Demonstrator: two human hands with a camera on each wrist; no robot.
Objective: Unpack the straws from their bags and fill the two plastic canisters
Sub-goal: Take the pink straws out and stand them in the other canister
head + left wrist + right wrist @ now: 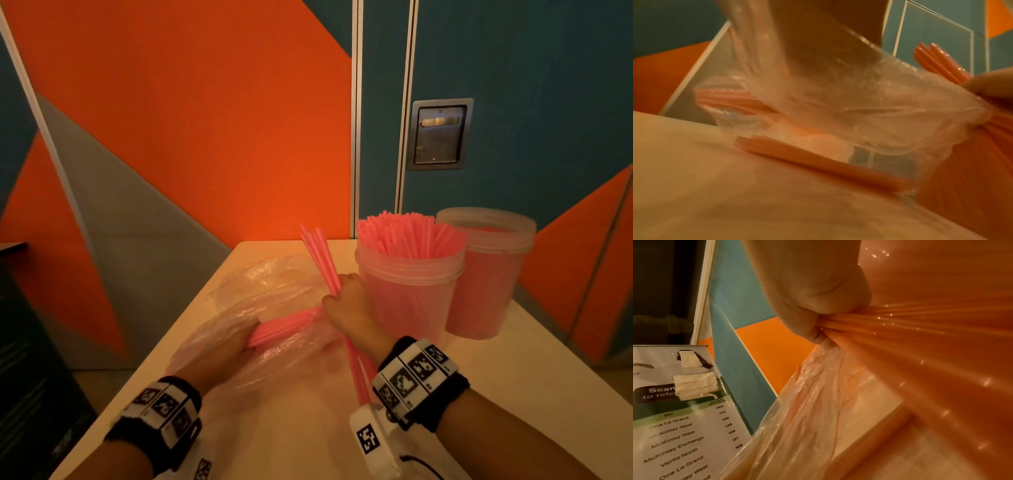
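Observation:
A crumpled clear plastic bag (267, 284) lies on the table's left half. My left hand (222, 349) is inside it, gripping a bundle of pink straws (284, 323) that lies across the bag. My right hand (346, 301) grips a second, tilted bundle of pink straws (322, 260) in a fist, just left of the near canister (407, 301). That open canister is packed with upright straws. Behind and to its right stands the second canister (486, 281), pink inside, with its lid on. The right wrist view shows my fist (818, 296) closed round straws (900, 337) above the bag (807, 418).
The pale table (513, 394) ends close behind the canisters, against an orange and blue wall with a metal handle plate (440, 135). Its left edge drops to a dark floor. A printed banner (684, 418) stands to the left in the right wrist view.

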